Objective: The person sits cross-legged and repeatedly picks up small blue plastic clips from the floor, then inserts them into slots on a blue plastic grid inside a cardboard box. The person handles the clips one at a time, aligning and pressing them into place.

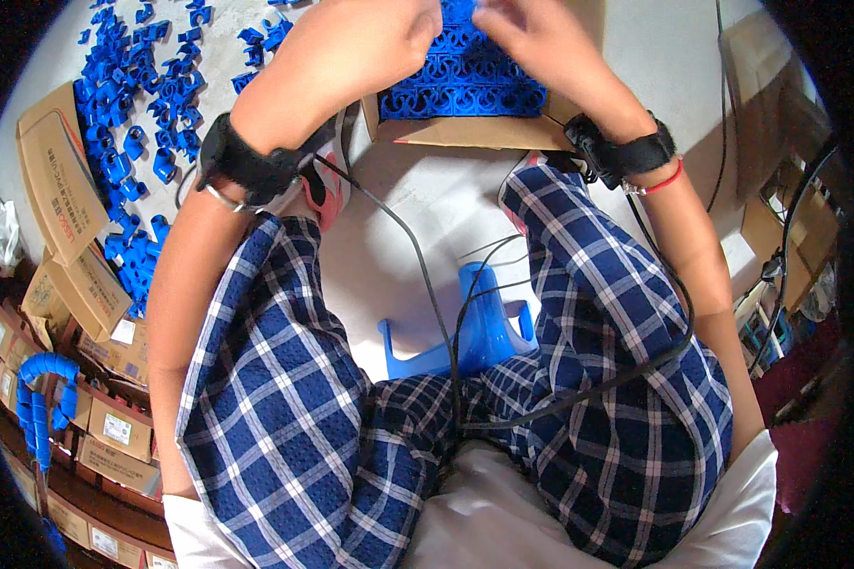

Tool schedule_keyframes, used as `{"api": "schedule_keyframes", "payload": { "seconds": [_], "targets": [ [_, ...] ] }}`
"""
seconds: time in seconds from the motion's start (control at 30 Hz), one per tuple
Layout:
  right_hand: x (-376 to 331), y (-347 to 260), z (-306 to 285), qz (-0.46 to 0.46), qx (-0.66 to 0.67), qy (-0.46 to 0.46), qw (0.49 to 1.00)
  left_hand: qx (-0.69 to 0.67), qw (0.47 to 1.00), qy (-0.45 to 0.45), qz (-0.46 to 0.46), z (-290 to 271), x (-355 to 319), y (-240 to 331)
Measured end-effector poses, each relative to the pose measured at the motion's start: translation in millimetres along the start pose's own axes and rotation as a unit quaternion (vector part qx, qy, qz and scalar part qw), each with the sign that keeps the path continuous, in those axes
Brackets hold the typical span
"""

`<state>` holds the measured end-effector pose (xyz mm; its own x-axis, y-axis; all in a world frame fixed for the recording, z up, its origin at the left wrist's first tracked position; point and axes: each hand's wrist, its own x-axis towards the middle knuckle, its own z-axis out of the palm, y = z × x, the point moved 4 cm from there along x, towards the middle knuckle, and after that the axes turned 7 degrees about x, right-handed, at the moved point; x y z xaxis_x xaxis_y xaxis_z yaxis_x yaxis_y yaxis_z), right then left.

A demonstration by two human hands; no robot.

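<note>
Beyond my knees stands an open cardboard box (465, 131), with rows of blue plastic clips (460, 100) packed tightly inside, many with ring-shaped ends. My left hand (389, 38) is over the box's left side, its fingers curled; whatever they hold is hidden. Above the right side of the same box is my right hand (531, 28), blurred and cut by the top edge, so its grip is unclear. The two hands are close together but apart. Both wrists wear black straps with cables.
Loose blue clips (128, 104) lie scattered over the floor at the left. Beside them are cardboard flaps (62, 180) and stacked cartons (114, 427). A blue plastic stool (479, 327) shows between my legs. A black cable (399, 223) runs across my lap.
</note>
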<state>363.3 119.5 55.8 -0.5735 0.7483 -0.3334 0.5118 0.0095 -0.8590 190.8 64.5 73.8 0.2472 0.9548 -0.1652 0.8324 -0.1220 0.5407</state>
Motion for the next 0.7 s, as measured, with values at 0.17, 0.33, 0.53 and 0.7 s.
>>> {"api": "schedule_keyframes", "payload": {
  "seconds": [0.17,0.33,0.53,0.7],
  "targets": [
    [-4,23,34,-0.047,-0.161,-0.094,0.981,0.273,0.951,-0.122,0.078,28,10,5],
    [5,33,55,-0.056,-0.193,-0.132,0.971,0.251,0.954,-0.105,0.128,43,12,8],
    [9,39,61,-0.062,-0.205,-0.169,0.962,0.274,0.937,-0.178,0.127,57,14,1],
    [11,39,63,-0.053,-0.233,-0.183,0.954,0.267,0.932,-0.213,0.119,65,18,-5]
  ]
}}
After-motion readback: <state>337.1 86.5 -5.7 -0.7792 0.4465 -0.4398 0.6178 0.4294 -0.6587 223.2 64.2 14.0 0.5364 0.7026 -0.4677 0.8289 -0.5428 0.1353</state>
